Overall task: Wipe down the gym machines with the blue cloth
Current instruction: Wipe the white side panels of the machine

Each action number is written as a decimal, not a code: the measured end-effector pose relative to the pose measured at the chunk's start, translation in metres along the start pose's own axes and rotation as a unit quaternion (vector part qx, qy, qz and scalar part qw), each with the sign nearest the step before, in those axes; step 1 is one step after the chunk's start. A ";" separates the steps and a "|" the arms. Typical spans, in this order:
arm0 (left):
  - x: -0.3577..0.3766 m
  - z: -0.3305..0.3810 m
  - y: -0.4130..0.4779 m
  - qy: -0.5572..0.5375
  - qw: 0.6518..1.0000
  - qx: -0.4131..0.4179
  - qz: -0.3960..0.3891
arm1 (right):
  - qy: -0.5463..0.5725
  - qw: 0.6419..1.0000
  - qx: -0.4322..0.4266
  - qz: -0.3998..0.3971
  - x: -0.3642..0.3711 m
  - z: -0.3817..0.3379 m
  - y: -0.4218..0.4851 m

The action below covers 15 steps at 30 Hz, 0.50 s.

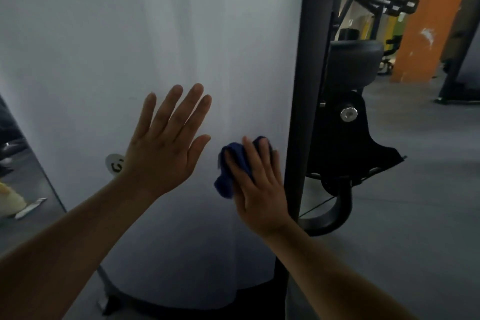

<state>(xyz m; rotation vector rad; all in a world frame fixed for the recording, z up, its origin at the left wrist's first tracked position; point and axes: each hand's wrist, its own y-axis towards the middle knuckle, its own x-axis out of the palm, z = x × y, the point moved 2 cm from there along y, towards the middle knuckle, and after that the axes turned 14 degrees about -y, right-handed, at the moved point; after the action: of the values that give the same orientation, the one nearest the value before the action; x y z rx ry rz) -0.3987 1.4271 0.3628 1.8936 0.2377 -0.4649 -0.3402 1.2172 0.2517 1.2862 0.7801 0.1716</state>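
At the machine's white panel (161,28): left hand (163,148), flat, fingers spread, holding nothing; contact with the panel unclear. Right hand (258,187), fingers straight, presses the bunched blue cloth (230,174) onto the panel, just beside the dark post (309,80). Hands apart. Round sticker (114,163) partly behind the left hand.

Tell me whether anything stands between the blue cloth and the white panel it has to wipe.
Nothing visible does: the right hand presses the blue cloth straight onto the white panel. Sideways, the left hand lies spread over the panel to the cloth's left, and the dark post borders it on the right.
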 end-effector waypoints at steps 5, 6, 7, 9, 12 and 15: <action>0.001 0.001 -0.015 -0.011 1.000 -0.015 -0.009 | -0.079 0.980 -0.182 -0.015 -0.005 0.019 0.003; 0.003 0.001 -0.022 -0.012 1.000 -0.019 -0.009 | -0.080 0.982 -0.169 -0.011 -0.008 0.025 0.010; 0.006 0.002 -0.028 -0.012 1.000 -0.024 -0.008 | -0.076 0.986 -0.149 -0.012 -0.010 0.027 0.014; 0.010 0.004 -0.041 -0.017 0.999 -0.041 -0.007 | -0.058 0.989 -0.132 -0.029 -0.008 0.024 0.007; 0.015 0.011 -0.057 -0.030 0.997 -0.070 -0.010 | -0.072 0.967 -0.229 -0.084 0.002 0.021 -0.025; 0.019 0.015 -0.072 -0.043 0.995 -0.083 -0.023 | -0.122 0.939 -0.313 -0.069 0.001 0.034 -0.019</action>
<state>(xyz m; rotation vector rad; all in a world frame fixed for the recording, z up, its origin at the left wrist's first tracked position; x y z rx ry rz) -0.4124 1.4379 0.2889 1.7056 0.2562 -0.5412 -0.3251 1.1848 0.2363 0.6284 0.5346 0.1292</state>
